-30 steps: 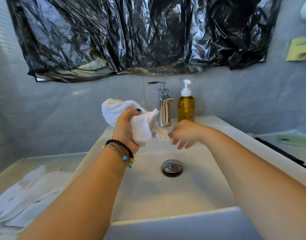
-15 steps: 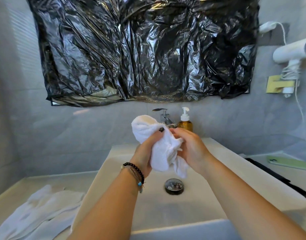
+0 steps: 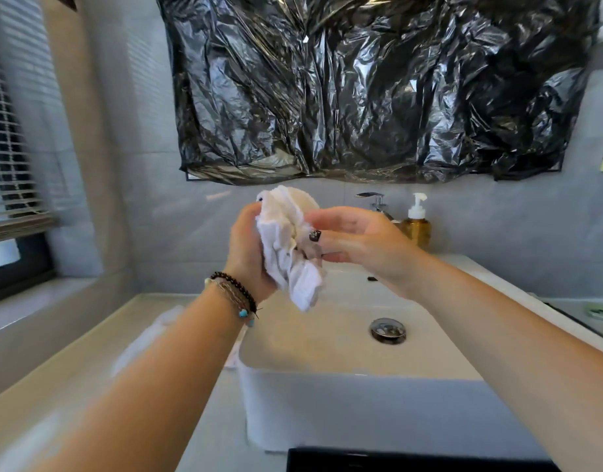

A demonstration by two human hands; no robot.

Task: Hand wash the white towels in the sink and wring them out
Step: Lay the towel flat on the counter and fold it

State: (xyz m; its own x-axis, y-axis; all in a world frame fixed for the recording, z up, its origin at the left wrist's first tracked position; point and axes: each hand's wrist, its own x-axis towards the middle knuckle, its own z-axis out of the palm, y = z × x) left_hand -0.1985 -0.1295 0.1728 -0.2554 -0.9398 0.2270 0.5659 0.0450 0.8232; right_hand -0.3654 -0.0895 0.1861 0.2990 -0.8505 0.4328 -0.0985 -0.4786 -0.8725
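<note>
A bunched white towel (image 3: 286, 247) is held up above the white rectangular sink (image 3: 327, 383), well over the basin. My left hand (image 3: 247, 253) grips the towel from the left, fingers wrapped round it. My right hand (image 3: 354, 240) meets the towel from the right, thumb and fingertips pinching its crumpled folds. The towel's lower end hangs down between my wrists. More white towels (image 3: 146, 338) lie on the counter to the left of the sink, blurred and partly hidden by my left forearm.
The chrome faucet (image 3: 373, 201) and an amber soap pump bottle (image 3: 417, 223) stand at the sink's back edge. The metal drain (image 3: 388, 329) sits in the basin. Black plastic sheeting (image 3: 361, 90) covers the wall above. A blinded window (image 3: 10, 148) is at left.
My view has swung left and up. Both hands lifted the towel higher, and my right hand went from just beside it to pinching its folds.
</note>
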